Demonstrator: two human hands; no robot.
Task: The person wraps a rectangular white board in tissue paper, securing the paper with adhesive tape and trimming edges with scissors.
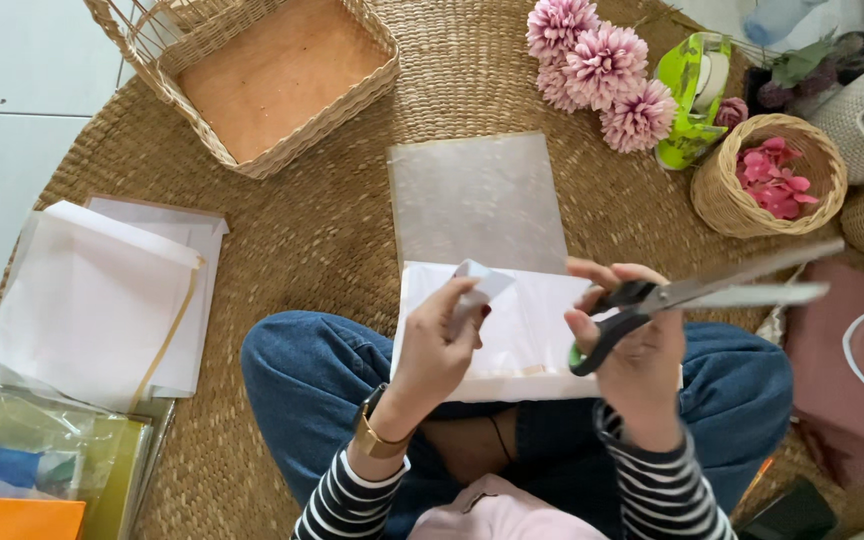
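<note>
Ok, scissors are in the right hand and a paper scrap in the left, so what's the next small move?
Probably bring the scissors across to the scrap. The blades point away to the right, apart from it, while the left hand pinches the scrap up over the white sheet.

Pink flowers (602, 65), black-handled scissors (652, 300), white paper (527, 335), blue jeans (302, 380), black-and-white striped sleeves (352, 500).

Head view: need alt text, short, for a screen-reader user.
A person sitting cross-legged on a woven mat holds a small white paper piece in the left hand and open black-handled scissors in the right hand, over a white sheet on their lap. A square wicker basket, pink flowers and paper stacks lie around.
</note>
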